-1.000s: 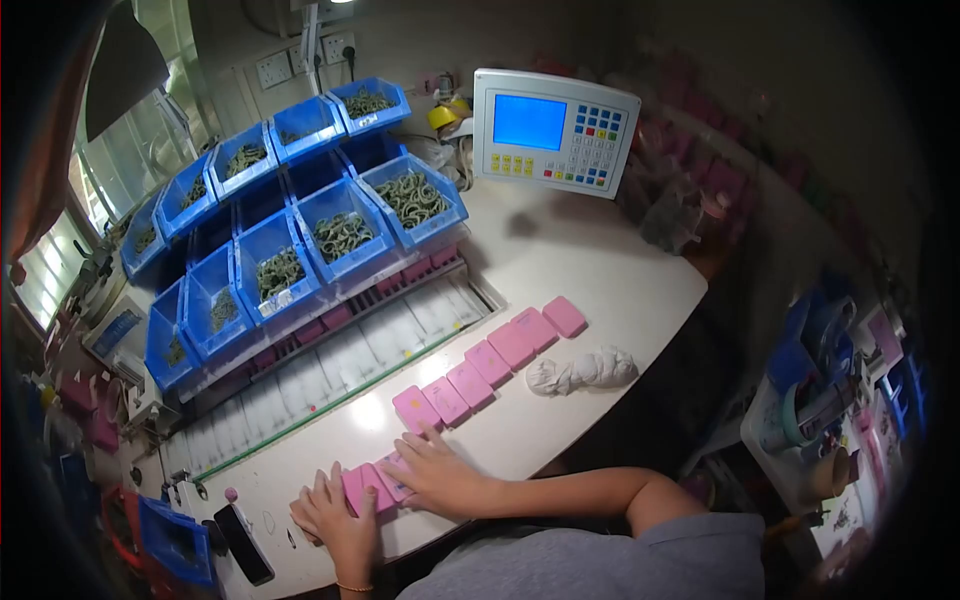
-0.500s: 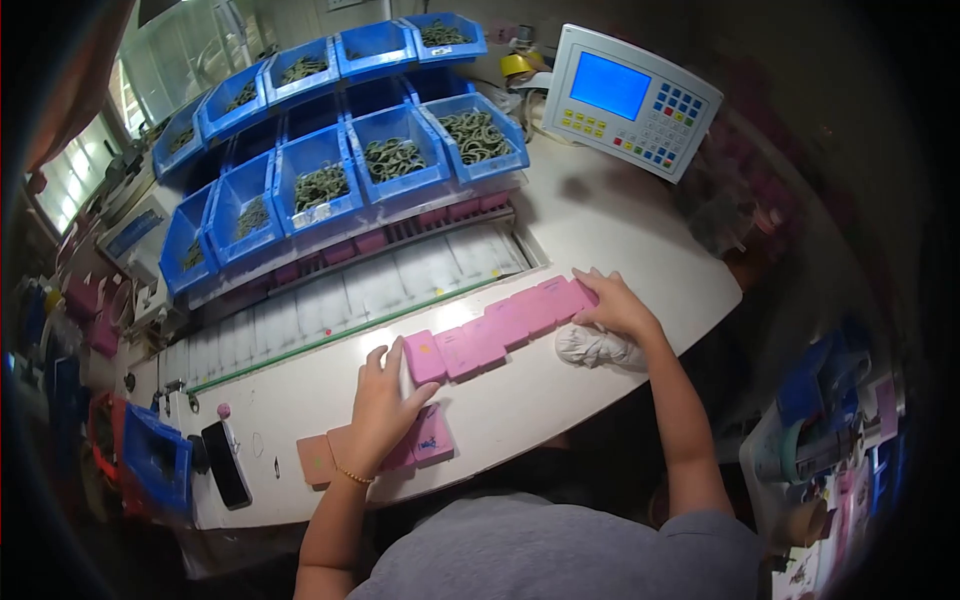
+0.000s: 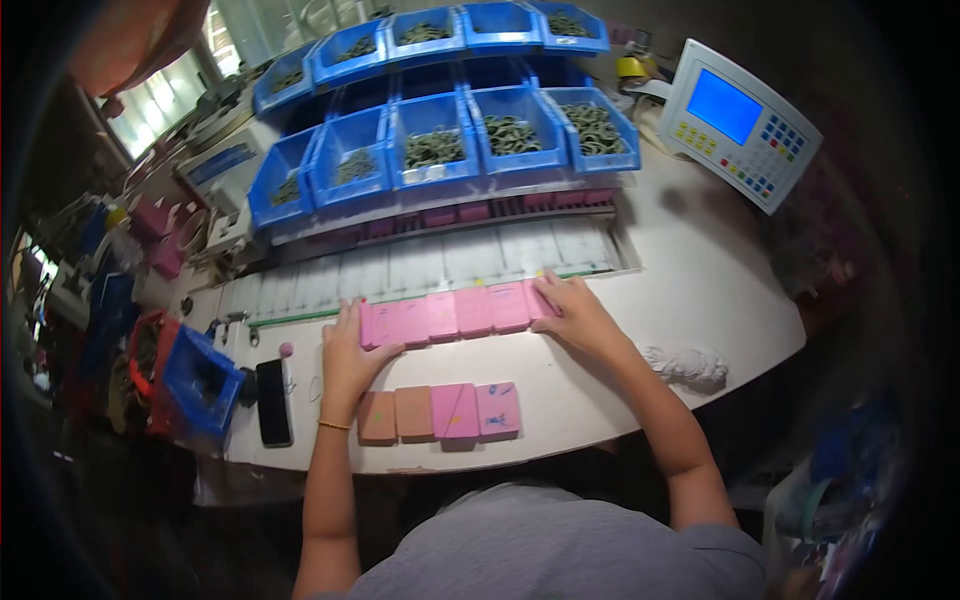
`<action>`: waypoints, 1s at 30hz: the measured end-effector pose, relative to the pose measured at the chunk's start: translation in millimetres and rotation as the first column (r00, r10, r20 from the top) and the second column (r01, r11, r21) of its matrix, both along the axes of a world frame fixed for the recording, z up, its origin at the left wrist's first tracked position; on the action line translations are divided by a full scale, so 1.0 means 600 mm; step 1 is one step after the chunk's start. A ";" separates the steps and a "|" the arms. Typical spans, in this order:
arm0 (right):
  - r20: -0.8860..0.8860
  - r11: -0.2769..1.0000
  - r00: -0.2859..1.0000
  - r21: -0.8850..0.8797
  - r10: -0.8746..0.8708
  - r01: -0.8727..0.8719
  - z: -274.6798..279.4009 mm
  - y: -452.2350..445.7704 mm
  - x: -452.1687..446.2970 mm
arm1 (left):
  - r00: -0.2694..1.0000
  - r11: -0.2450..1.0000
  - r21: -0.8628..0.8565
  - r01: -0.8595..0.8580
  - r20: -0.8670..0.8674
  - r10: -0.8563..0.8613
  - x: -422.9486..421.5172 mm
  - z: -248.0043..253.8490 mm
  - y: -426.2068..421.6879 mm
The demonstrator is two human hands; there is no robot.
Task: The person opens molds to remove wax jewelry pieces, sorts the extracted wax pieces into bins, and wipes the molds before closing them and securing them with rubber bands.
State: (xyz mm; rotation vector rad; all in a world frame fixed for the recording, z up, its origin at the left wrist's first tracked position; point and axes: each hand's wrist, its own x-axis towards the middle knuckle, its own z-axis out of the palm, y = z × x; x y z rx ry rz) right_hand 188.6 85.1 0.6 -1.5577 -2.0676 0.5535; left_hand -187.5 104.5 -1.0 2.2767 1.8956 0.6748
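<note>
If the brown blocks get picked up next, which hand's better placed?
Probably the left hand: it's at the left end of the pink row, close to the brown blocks. The right hand is at the other end, farther away.

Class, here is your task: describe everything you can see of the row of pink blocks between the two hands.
The row of pink blocks is made of flat-topped, roughly rectangular pieces lined up side by side. They look matt and solid, though the exact material can't be told. Some tops carry faint markings, too small to read. The row lies on the white table, slightly uneven along its edges, on the person's side of the green strip. The left hand touches its left end, the right hand its right.
</note>
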 end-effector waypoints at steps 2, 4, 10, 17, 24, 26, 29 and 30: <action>0.048 0.997 0.999 0.076 -0.016 0.012 0.010 -0.032 -0.017 | 0.998 0.999 -0.041 -0.035 0.054 0.037 0.006 0.002 -0.019; 0.166 0.973 0.985 0.233 -0.040 0.000 0.006 -0.082 -0.030 | 0.995 0.998 -0.056 -0.010 0.096 0.015 -0.009 -0.001 -0.056; 0.109 0.956 0.960 0.115 0.258 -0.270 -0.013 -0.218 -0.137 | 0.986 0.954 -0.247 0.169 0.053 -0.160 -0.019 0.005 -0.209; 0.177 0.976 0.978 0.166 0.114 -0.144 -0.031 -0.156 -0.152 | 0.989 0.989 -0.027 0.145 0.002 -0.145 0.067 -0.027 -0.166; 0.063 0.974 0.996 0.212 0.069 -0.081 -0.023 -0.108 -0.100 | 0.995 0.995 -0.007 0.096 -0.033 -0.097 0.099 -0.004 -0.131; 0.005 0.983 0.998 0.172 0.061 -0.061 -0.018 -0.113 -0.077 | 0.998 0.997 0.011 0.070 0.008 -0.070 0.099 0.000 -0.159; 0.016 0.990 0.998 0.129 0.053 -0.055 -0.019 -0.120 -0.058 | 0.979 0.987 0.090 0.134 0.141 -0.146 0.101 -0.008 -0.215; -0.016 0.985 0.997 0.156 0.073 -0.070 -0.015 -0.118 -0.061 | 0.948 0.971 0.073 0.227 0.211 -0.237 0.110 -0.008 -0.227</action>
